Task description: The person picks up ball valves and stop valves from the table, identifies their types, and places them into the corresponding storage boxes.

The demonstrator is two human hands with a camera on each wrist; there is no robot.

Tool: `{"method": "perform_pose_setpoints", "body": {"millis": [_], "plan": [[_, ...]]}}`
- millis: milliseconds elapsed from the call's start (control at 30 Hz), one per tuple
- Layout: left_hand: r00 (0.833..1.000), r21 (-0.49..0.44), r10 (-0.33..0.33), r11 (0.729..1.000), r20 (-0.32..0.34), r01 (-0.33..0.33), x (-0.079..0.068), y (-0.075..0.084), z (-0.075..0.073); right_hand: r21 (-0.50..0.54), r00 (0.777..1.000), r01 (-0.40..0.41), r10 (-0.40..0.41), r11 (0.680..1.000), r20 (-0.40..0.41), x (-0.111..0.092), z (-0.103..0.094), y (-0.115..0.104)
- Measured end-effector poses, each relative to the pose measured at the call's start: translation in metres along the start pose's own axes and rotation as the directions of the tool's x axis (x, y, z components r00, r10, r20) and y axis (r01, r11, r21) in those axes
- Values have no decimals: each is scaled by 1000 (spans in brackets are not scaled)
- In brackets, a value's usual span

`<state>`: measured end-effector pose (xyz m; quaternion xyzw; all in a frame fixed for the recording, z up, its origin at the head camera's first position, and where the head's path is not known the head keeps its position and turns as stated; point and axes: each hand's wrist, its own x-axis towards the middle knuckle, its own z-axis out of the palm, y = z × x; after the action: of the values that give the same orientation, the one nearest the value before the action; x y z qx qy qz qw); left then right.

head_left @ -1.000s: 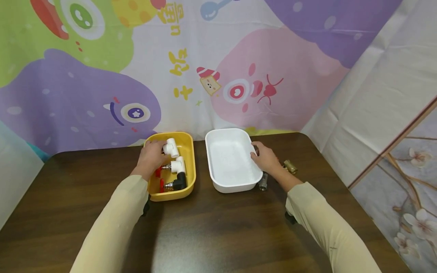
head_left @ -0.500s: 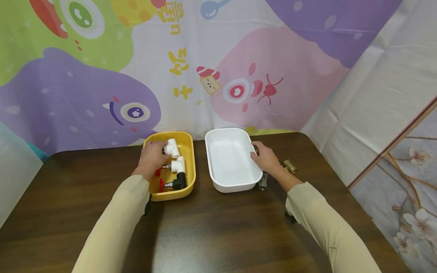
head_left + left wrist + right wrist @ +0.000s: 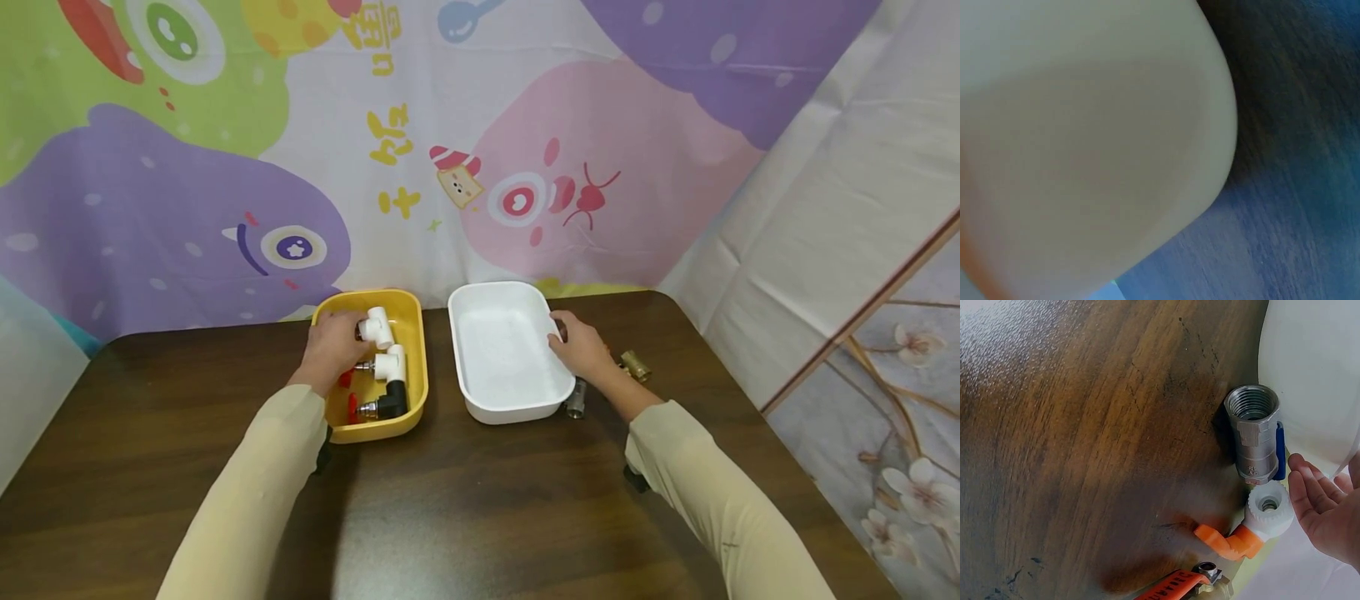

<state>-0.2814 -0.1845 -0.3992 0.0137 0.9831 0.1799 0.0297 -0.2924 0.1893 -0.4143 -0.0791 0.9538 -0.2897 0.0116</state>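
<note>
In the head view my left hand [image 3: 333,343] reaches into the yellow tray [image 3: 415,408]. Its fingers grip the near end of a white tee-shaped valve [image 3: 378,327], whose handle the hand hides. Below lie another white valve [image 3: 391,364] and a black valve [image 3: 392,402], both with red handles. My right hand [image 3: 583,346] holds the right rim of the white tray [image 3: 510,350], thumb over the edge. In the right wrist view, the curled fingers [image 3: 1319,494] lie against that tray's outside. A pale, blurred surface [image 3: 1097,156] fills much of the left wrist view; the left hand's grip is hidden there.
Beside the white tray, a steel ball valve [image 3: 1257,440] with a blue handle stands near a white valve [image 3: 1271,509] with an orange lever. A red-handled brass valve [image 3: 1179,587] lies beyond. Another brass fitting [image 3: 636,367] lies past the right wrist. A printed cloth [image 3: 420,167] hangs behind the table.
</note>
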Motion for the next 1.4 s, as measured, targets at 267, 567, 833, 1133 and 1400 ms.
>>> {"method": "perform_pose_setpoints", "body": {"millis": [267,567,833,1133,1400], "plan": [[1000,33,-9,999,1,9,0,1,-1,17,1000,-1,1,1000,4,-2,-1,-3],[999,39,-39,999,30,38,1,3,-1,16,1000,-13,13,1000,11,-2,-1,-3],[998,53,-40,998,50,37,4,3,-1,16,1000,-16,16,1000,11,-1,-1,-2],[996,76,-43,996,78,37,3,4,-4,11,1000,-5,5,1000,1,-2,-2,-2],[995,81,-48,996,85,41,2,4,-4,2,1000,-5,5,1000,-5,-1,0,-3]]}}
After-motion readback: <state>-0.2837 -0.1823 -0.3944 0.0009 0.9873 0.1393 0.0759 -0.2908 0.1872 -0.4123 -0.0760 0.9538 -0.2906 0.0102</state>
